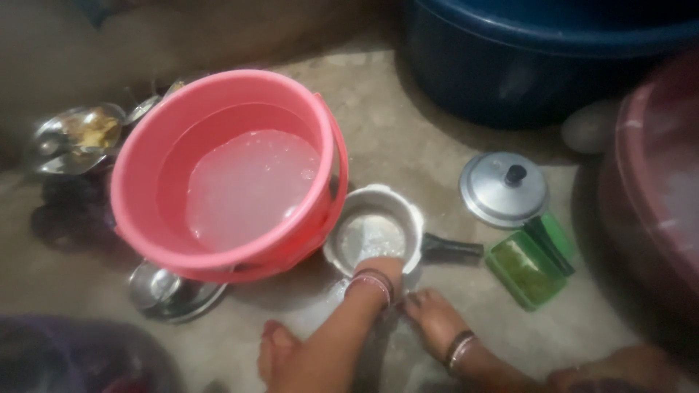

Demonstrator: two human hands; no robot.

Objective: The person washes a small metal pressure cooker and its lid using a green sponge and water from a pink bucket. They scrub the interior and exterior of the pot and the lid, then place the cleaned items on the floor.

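A: Left hand (378, 273) — fingers?
B: Dipped over the rim into the pot (375, 231); hidden inside, so I cannot tell whether they grip anything.
A: Right hand (435, 314)?
B: Fingers loose and spread, resting on the wet floor (408, 138) just beside the pot's near rim.
A: Pot — location?
B: On the floor, touching the pink bucket (229, 175); black handle (453, 249) pointing right.
A: Surroundings?
B: Bucket holds soapy water. Steel lid (504, 189) with black knob lies right of the pot; green soap box (530, 268) below it. Steel dishes (175, 292) under the bucket's left edge; blue tub (539, 58) beyond.
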